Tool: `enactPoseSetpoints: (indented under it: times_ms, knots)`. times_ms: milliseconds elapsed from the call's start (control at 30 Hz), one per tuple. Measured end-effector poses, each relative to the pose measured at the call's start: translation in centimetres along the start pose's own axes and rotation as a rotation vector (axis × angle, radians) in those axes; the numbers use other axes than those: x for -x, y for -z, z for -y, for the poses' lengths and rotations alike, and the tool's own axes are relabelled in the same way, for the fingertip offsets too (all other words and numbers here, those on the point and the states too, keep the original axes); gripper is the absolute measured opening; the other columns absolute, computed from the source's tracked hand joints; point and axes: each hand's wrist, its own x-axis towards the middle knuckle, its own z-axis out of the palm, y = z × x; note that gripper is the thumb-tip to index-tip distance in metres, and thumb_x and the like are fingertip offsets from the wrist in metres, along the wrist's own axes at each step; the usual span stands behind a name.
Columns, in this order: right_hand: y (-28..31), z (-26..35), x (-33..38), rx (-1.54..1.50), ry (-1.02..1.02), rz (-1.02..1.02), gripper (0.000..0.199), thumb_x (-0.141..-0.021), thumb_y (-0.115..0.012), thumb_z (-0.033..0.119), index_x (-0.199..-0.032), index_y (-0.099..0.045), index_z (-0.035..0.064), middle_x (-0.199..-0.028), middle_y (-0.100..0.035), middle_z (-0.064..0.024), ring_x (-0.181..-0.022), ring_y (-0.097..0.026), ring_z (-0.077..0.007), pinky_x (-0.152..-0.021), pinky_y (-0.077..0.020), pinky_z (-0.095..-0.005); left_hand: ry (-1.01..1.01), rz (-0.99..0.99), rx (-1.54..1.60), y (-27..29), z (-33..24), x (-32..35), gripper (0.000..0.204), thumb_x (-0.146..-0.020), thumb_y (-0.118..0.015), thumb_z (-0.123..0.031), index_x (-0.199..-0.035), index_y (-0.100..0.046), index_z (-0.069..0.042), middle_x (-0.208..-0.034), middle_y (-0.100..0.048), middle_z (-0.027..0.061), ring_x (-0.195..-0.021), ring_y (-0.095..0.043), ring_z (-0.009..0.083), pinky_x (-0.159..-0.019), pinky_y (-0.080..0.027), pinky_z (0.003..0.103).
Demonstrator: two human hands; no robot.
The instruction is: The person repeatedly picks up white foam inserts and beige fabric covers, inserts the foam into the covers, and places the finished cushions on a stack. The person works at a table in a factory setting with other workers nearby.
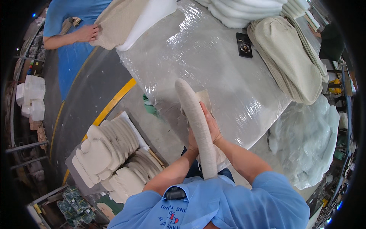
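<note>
The person stands at the table (213, 57), wrapped in shiny clear film, holding a beige padded cushion (196, 122) edge-on, so it reads as a long narrow strip running from the chest up over the table's near edge. The right hand (211, 126) lies flat against the cushion's right side, fingers stretched out along it, pressing rather than curled. The left hand (191, 143) is mostly hidden behind the cushion; it sits against the left side, but whether its fingers are wrapped or flat cannot be told. Between them the cushion stands upright on its thin edge, its far end tilted a little to the left, with a flap of beige fabric showing just behind it.

A black phone (244, 45) lies on the film farther back, well apart from the hands. To its right, a stack of covers (291, 57), beige and flat, fans along the table's right edge. White foam sheets (244, 9) pile at the far end. Below the right edge hangs a heap of clear plastic bags (309, 141).

Down on the left, finished cushions (110, 152) lie overlapped in rows on a low cart. At the top left a co-worker in blue rests a hand (87, 33) on another beige cushion beside a white foam slab (146, 21).
</note>
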Motion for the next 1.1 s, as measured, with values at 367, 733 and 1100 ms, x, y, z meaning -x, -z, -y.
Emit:
enactPoseSetpoints:
  times_ms: [367,733,1100]
  knots:
    - [-0.6,0.4,0.4,0.285,0.048,-0.448,0.057,-0.115,-0.043,0.031,-0.161,-0.043,-0.0023,-0.165,-0.046,-0.0234,-0.154,-0.042,-0.0358,-0.127,-0.0317,-0.0414,0.253,0.179,0.293,1.2,-9.8,-3.8,0.05,-0.107,-0.064,-0.03,-0.145,-0.06,0.003,-0.132,-0.071,0.0139,-0.114,-0.069,0.0234,-0.1,-0.055,0.042]
    - [5.6,8.9,-3.6,0.515,0.435,-0.592,0.049,-0.109,-0.058,0.025,-0.151,-0.055,0.0018,-0.16,-0.049,-0.021,-0.147,-0.047,-0.0335,-0.123,-0.0357,-0.0433,-0.289,0.177,-1.039,5.6,-23.5,9.4,0.085,-0.085,-0.087,-0.034,-0.156,-0.051,-0.003,-0.144,-0.066,0.0208,-0.124,-0.069,0.0333,-0.106,-0.052,0.042]
    - [10.4,12.4,-8.3,0.223,-0.091,-0.389,0.032,-0.099,-0.072,0.035,-0.083,-0.071,0.0067,-0.079,-0.062,0.0013,-0.078,-0.057,-0.0125,-0.074,-0.044,-0.0297,-0.135,-0.204,-0.614,8.3,-15.6,18.8,0.071,-0.075,-0.096,-0.023,-0.138,-0.067,-0.006,-0.133,-0.071,0.0184,-0.122,-0.07,0.0304,-0.101,-0.055,0.039]
